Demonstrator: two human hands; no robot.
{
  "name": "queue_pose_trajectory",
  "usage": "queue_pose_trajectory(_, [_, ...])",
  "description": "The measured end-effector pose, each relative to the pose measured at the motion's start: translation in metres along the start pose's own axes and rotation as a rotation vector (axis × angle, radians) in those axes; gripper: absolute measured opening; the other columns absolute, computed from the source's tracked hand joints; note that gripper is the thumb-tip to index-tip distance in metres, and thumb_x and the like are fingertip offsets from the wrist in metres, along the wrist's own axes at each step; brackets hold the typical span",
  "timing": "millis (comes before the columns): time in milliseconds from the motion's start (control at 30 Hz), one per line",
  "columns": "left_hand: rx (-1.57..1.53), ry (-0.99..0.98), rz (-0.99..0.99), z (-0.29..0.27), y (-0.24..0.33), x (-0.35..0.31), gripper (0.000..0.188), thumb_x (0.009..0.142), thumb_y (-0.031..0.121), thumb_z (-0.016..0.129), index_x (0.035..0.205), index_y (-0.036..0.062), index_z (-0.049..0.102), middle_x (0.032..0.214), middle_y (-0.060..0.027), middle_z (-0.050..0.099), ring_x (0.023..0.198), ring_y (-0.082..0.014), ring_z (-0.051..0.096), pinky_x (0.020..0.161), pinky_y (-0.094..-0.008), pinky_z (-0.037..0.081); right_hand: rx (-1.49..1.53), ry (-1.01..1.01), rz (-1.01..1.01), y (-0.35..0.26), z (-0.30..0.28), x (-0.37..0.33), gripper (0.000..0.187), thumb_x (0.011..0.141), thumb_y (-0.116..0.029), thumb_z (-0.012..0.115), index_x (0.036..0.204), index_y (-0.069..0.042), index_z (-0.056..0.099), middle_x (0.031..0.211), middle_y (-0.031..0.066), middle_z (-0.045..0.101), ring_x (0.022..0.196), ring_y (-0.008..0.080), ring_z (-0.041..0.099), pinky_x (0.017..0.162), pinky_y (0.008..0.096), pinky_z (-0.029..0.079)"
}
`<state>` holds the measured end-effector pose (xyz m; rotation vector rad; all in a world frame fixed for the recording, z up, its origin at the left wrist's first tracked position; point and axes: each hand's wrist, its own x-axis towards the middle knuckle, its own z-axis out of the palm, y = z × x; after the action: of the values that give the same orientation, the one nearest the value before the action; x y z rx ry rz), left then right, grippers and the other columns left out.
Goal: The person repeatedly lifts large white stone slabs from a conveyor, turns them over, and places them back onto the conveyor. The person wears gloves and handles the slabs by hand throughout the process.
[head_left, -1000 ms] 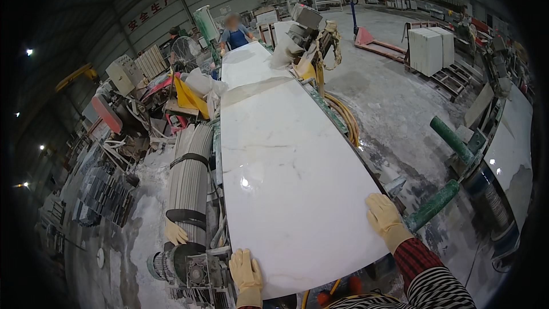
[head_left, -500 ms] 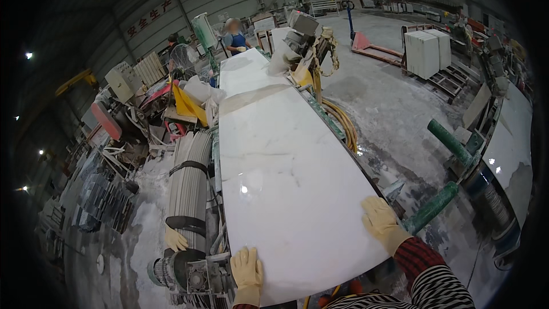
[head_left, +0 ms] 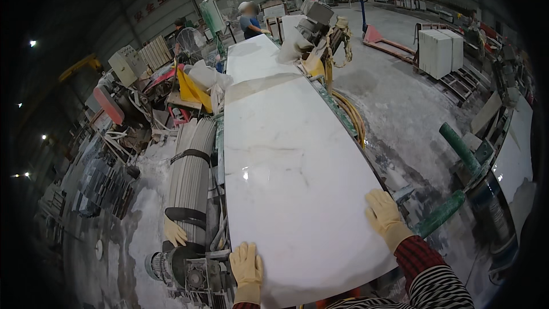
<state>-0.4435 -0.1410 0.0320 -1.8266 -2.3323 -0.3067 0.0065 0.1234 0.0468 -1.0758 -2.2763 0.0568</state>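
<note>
A long, glossy white stone slab (head_left: 286,217) with faint grey veins stretches away from me on a roller-type stand. My left hand (head_left: 247,268), in a cream rubber glove, lies flat on the slab's near left edge with fingers pointing forward. On the right edge, a little farther off, my right hand (head_left: 386,217) rests in a matching glove, fingers stretched over the surface. Neither hand is closed round anything. A loose cream glove (head_left: 175,232) hangs on a strapped bundle of grey strips (head_left: 190,177) left of the slab.
A motor (head_left: 162,264) sits beside my left hand. Green bars (head_left: 441,214) jut out at the right, near another slab (head_left: 513,149). A machine head (head_left: 314,20) stands by the slab's far part. Beyond it is a co-worker (head_left: 250,23). Yellow hose (head_left: 350,115) lies coiled right of the slab.
My view has shifted slightly, so the surroundings sit a little farther right and, toward the far end, higher. Both hands remain flat on the slab in nearly the same places.
</note>
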Motion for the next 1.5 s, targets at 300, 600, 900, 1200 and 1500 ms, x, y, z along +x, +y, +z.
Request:
queue_pose_trajectory(300, [0.024,0.046,0.006,0.006,-0.001,-0.003,0.05,0.102,0.027,0.071,0.149,0.011,0.063,0.154,-0.0204,0.062,0.143,-0.0439,0.055,0.123,-0.0599,0.039,-0.017,0.1,-0.051,-0.005,-0.004,-0.002,0.036,0.091,-0.016,0.072,0.125,-0.004,0.068,0.125,0.0173,0.066,0.112,0.0418,0.062,0.1,0.0522,0.053])
queue_pose_trajectory(600, [0.01,0.066,0.009,0.004,0.002,-0.007,0.049,0.102,0.025,0.071,0.147,0.0107,0.063,0.154,-0.02,0.062,0.141,-0.0438,0.055,0.122,-0.0593,0.039,-0.035,0.124,-0.066,0.0,0.002,-0.01,0.038,0.09,-0.016,0.074,0.126,-0.004,0.069,0.125,0.0187,0.067,0.115,0.0425,0.064,0.103,0.0534,0.053])
queue_pose_trajectory(900, [-0.006,0.079,0.019,0.004,0.0,-0.012,0.049,0.1,0.024,0.073,0.146,0.0109,0.064,0.152,-0.0201,0.062,0.141,-0.0438,0.055,0.122,-0.0586,0.039,-0.029,0.1,-0.056,-0.004,-0.002,-0.012,0.037,0.089,-0.014,0.075,0.124,-0.004,0.069,0.126,0.0184,0.067,0.116,0.0432,0.063,0.102,0.0534,0.053])
queue_pose_trajectory(1200, [-0.018,0.056,-0.002,0.003,0.001,-0.015,0.05,0.1,0.025,0.073,0.147,0.0113,0.063,0.154,-0.019,0.061,0.144,-0.0433,0.054,0.125,-0.0595,0.038,-0.023,0.072,-0.037,-0.006,-0.005,-0.014,0.039,0.089,-0.013,0.074,0.127,-0.005,0.068,0.127,0.0177,0.066,0.116,0.0427,0.063,0.102,0.0524,0.053])
queue_pose_trajectory(1500, [-0.005,0.045,-0.02,0.004,0.0,-0.021,0.05,0.102,0.028,0.072,0.148,0.0128,0.063,0.156,-0.0181,0.06,0.145,-0.043,0.054,0.124,-0.0602,0.038,-0.038,0.086,-0.042,-0.01,-0.007,-0.016,0.036,0.09,-0.015,0.072,0.125,-0.006,0.067,0.124,0.016,0.065,0.113,0.0414,0.062,0.1,0.052,0.052])
